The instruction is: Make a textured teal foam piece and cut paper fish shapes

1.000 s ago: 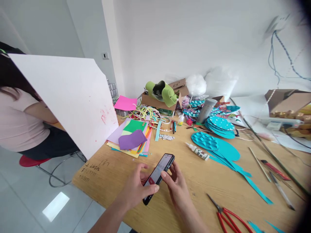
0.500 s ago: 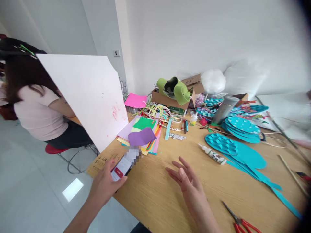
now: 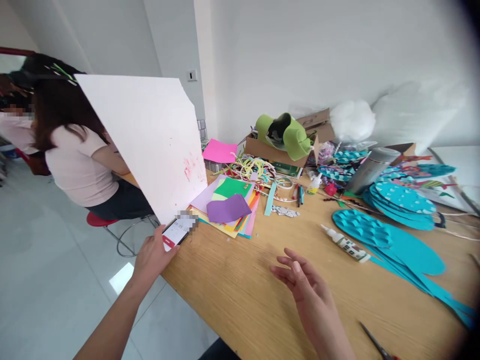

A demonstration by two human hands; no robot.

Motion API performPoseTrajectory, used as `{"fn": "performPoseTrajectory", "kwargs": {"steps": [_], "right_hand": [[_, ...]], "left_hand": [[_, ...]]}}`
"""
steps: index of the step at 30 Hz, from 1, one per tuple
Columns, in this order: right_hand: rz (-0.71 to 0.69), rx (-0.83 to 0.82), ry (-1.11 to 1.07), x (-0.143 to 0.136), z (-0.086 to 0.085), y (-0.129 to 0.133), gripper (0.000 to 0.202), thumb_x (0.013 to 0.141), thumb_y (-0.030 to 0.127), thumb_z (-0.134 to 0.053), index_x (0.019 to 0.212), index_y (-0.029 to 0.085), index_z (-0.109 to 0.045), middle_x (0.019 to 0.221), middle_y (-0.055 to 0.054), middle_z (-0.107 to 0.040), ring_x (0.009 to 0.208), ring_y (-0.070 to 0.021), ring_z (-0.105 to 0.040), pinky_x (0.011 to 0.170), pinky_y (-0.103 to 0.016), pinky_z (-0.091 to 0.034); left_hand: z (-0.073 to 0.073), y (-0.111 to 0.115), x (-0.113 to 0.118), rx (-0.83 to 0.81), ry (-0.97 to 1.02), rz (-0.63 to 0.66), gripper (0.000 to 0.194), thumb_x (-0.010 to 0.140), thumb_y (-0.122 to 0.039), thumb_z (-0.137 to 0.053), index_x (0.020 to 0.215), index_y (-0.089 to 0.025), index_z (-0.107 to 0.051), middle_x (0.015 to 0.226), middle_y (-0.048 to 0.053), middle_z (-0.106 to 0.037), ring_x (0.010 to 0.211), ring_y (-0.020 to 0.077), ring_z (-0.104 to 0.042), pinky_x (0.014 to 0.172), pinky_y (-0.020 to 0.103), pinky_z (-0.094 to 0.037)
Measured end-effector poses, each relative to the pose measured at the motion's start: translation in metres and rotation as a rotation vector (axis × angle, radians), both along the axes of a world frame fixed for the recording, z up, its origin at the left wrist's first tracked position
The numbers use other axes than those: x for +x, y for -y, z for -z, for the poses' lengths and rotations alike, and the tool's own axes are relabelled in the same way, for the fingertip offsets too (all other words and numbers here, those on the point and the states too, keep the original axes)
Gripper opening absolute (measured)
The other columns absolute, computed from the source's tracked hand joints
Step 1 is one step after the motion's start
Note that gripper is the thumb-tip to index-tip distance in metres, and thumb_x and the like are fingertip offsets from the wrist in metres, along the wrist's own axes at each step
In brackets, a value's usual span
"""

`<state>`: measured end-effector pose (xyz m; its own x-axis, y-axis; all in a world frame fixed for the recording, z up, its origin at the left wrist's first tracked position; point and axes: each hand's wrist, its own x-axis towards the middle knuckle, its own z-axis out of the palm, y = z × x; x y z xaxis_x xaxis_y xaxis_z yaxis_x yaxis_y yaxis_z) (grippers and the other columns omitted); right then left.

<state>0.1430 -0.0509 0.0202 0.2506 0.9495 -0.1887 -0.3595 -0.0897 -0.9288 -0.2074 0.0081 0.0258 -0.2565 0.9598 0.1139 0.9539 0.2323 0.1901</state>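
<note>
My left hand (image 3: 153,255) grips a phone (image 3: 176,234) with a lit screen, low over the table's left corner beside the stack of coloured sheets. A purple piece (image 3: 228,208) lies on top of that stack. Over the bare wood of the table (image 3: 232,280), my right hand (image 3: 309,290) is held with its fingers apart and slightly bent, nothing in them. To its right are a white glue bottle (image 3: 345,243) and turquoise cut shapes (image 3: 416,247). Scissors (image 3: 377,342) lie near the front edge, partly out of view.
A white board (image 3: 150,145) stands at the table's left edge, with a seated person (image 3: 78,160) beyond it. Farther back are a cardboard box (image 3: 273,152) holding green material, a metal flask (image 3: 375,170), cords, pens and a small glue bottle (image 3: 314,184).
My left hand has carried the phone left and up, nearer the board's foot. The view has turned a little left, and the scissors are now mostly out of frame. My right hand stays open.
</note>
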Motion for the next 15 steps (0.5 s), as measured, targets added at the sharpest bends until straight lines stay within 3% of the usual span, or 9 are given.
{"fn": "performPoseTrajectory", "kwargs": {"steps": [4,8,12,15], "right_hand": [[-0.014,0.004,0.044,0.000,0.000,-0.001,0.052,0.070,0.058,-0.071,0.105,0.020,-0.066,0.095,-0.007,-0.068,0.080,-0.0221,-0.067,0.081,-0.040,-0.052],[-0.018,0.024,0.092,0.005,-0.002,0.002,0.049,0.072,0.058,-0.070,0.100,0.018,-0.068,0.087,-0.006,-0.066,0.077,-0.0205,-0.065,0.078,-0.038,-0.052],[0.003,0.046,0.125,0.019,-0.006,0.006,0.050,0.074,0.057,-0.069,0.104,0.018,-0.065,0.082,-0.005,-0.065,0.074,-0.0196,-0.063,0.074,-0.036,-0.052],[-0.019,0.060,0.242,0.036,-0.011,0.004,0.047,0.074,0.055,-0.070,0.102,0.018,-0.063,0.076,-0.004,-0.064,0.070,-0.0190,-0.061,0.069,-0.034,-0.051]], "left_hand": [[0.006,0.004,-0.003,0.094,-0.067,0.068,0.068,0.083,-0.044,-0.052,0.139,-0.007,-0.035,0.109,0.016,-0.064,0.111,0.0348,-0.053,0.088,0.042,-0.044],[0.001,0.015,0.005,0.294,-0.048,0.116,0.064,0.085,-0.050,-0.050,0.134,-0.010,-0.041,0.121,0.017,-0.057,0.117,0.0344,-0.048,0.097,0.045,-0.040],[-0.011,0.015,0.026,0.473,0.071,0.188,0.050,0.089,-0.048,-0.048,0.127,-0.015,-0.048,0.116,0.014,-0.060,0.112,0.0305,-0.052,0.094,0.042,-0.043],[-0.015,0.007,0.056,0.539,0.179,0.299,0.035,0.091,-0.039,-0.049,0.117,-0.017,-0.054,0.110,0.011,-0.063,0.105,0.0267,-0.056,0.093,0.040,-0.045]]}}
